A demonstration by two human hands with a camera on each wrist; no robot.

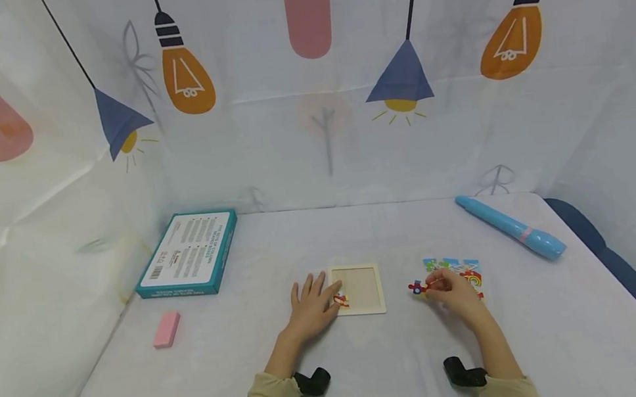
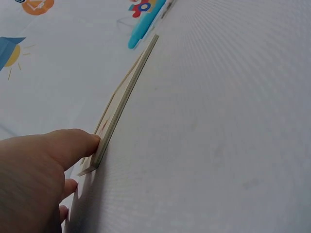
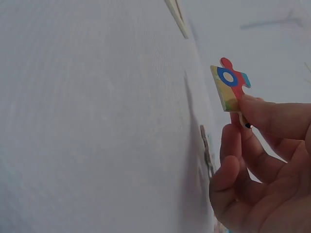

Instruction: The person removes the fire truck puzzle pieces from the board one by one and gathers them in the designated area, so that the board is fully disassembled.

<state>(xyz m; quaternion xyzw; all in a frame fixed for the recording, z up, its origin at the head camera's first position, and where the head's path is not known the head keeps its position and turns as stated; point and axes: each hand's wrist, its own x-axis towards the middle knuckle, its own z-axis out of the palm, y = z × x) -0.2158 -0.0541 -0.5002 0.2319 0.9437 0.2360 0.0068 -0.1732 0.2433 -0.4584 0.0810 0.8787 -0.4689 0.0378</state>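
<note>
A shallow wooden puzzle tray [image 1: 363, 289] lies flat at the middle of the table, with a red-and-white picture piece [image 1: 340, 300] in its near-left corner. My left hand [image 1: 310, 309] rests with spread fingers at its left side; in the left wrist view the thumb [image 2: 77, 145] presses on the tray's edge [image 2: 121, 107]. To the right, my right hand [image 1: 456, 295] pinches a jigsaw piece [image 3: 228, 87] between thumb and fingers. That piece is red and yellow with a blue ring. Beneath this hand lie several colourful jigsaw pieces [image 1: 472, 265], partly hidden by it.
A teal-edged box [image 1: 187, 251] with a white printed face lies at the back left. In front of it is a pink block [image 1: 166, 330]. A light blue tapered tube [image 1: 508, 225] with a pink band lies at the back right. A patterned curtain [image 1: 281, 143] hangs behind the table.
</note>
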